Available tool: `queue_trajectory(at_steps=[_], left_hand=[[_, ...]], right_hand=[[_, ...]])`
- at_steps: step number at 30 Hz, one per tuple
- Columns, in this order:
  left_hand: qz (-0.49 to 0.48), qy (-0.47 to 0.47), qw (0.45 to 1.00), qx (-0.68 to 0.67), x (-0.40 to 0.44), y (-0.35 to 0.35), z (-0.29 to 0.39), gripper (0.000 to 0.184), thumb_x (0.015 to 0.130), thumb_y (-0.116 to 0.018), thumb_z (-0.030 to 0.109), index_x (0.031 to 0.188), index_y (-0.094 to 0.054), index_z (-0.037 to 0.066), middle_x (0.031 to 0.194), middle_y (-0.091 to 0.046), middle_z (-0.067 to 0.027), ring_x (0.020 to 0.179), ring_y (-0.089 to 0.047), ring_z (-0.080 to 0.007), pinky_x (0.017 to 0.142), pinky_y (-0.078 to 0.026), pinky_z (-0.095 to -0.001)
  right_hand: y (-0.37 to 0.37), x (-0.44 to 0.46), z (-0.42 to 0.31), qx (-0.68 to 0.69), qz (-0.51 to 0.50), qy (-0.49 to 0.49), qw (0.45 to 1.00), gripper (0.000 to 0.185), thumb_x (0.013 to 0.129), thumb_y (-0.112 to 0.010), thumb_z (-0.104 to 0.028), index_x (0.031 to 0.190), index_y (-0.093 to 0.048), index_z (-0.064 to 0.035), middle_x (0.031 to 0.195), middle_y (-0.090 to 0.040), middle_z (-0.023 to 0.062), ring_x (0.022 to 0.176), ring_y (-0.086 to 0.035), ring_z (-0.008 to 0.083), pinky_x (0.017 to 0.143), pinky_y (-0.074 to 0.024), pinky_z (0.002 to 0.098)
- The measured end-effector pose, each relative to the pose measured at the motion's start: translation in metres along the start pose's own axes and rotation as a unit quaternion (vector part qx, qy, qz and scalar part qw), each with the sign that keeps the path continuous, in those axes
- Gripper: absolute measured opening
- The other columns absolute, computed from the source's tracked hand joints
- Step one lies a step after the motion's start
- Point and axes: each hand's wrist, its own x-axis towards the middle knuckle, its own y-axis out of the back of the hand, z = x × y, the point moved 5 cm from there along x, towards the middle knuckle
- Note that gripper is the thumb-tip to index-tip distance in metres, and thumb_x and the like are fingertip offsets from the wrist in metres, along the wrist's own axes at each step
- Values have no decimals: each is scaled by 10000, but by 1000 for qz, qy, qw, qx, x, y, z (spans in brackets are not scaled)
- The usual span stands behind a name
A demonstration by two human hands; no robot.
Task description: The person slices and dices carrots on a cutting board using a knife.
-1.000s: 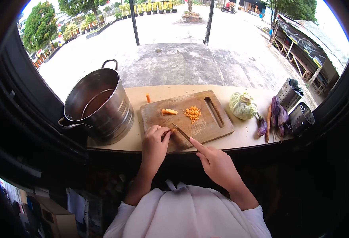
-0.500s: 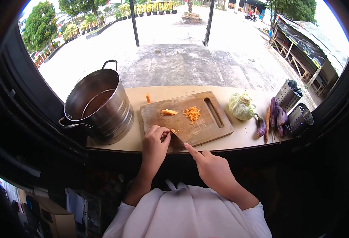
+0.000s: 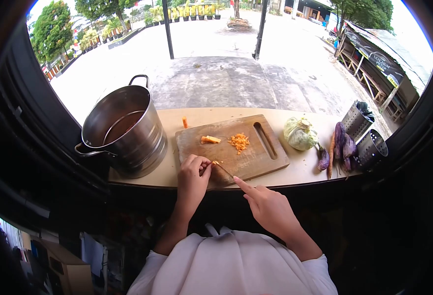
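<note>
My left hand [image 3: 195, 167] is closed at the near left edge of the wooden cutting board [image 3: 246, 164], its fingers pinching a piece of carrot that they mostly hide. Small cut carrot bits [image 3: 217, 162] lie right by its fingertips. My right hand [image 3: 265, 204] grips a knife [image 3: 224, 171], index finger stretched along the back; the handle is hidden in the palm. The blade slants up and left to the carrot bits at my left fingers. Farther up the board lie some carrot sticks [image 3: 210, 140] and a heap of diced carrot [image 3: 239, 142].
A large steel pot [image 3: 145, 142] stands left of the board, and a carrot stub [image 3: 185, 122] behind it. To the right are a cabbage [image 3: 300, 133], purple eggplants [image 3: 340, 140], a whole carrot [image 3: 331, 156] and two perforated steel holders [image 3: 372, 148]. The table's front edge runs close to my wrists.
The knife and my right hand have shifted slightly right, and the blade's angle has changed a little. My left hand stays nearly in place. Slightly more cut bits show by its fingertips.
</note>
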Motion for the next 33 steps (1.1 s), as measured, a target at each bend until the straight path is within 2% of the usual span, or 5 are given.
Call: queue_trajectory(at_steps=[2,8,14,23,33], left_hand=[[-6,18,1000,-15,0,-1,-2,99,860,-780,52,875,-686,27,856,-621,-84,771,-636,-240,738,-520,-387],[-3,7,1000,-4,-1,-2,-3,95,863,-774,49,878,-685,21,862,-621,-96,779,-637,-264,739,-514,-399],[-4,11,1000,-14,-1,0,-2,82,870,-769,52,877,-696,16,855,-624,-105,784,-642,-273,745,-511,-408],[-6,9,999,-44,-3,6,0,57,871,-757,13,907,-716,-3,895,-658,-116,784,-672,-254,716,-529,-374],[-9,15,999,-35,-4,5,-1,64,863,-754,4,910,-710,-6,876,-639,-108,769,-659,-240,712,-534,-367]], right_hand=[[-3,-1,1,-2,2,9,1000,514,1037,-558,-163,1540,-499,-252,863,-665,147,669,-680,351,623,-560,452],[-7,9,-1,-27,-27,2,999,528,1033,-553,-151,1548,-487,-243,838,-664,151,690,-683,341,647,-561,447],[-11,14,8,22,7,22,999,532,1032,-553,-151,1552,-481,-232,858,-669,156,747,-682,353,690,-553,455],[-3,1,2,34,-6,-2,999,507,1044,-552,-178,1543,-496,-253,900,-681,161,742,-691,365,681,-563,458],[-8,5,-6,-13,-26,-23,999,549,1017,-574,-132,1544,-495,-262,876,-678,152,738,-688,345,684,-565,440]])
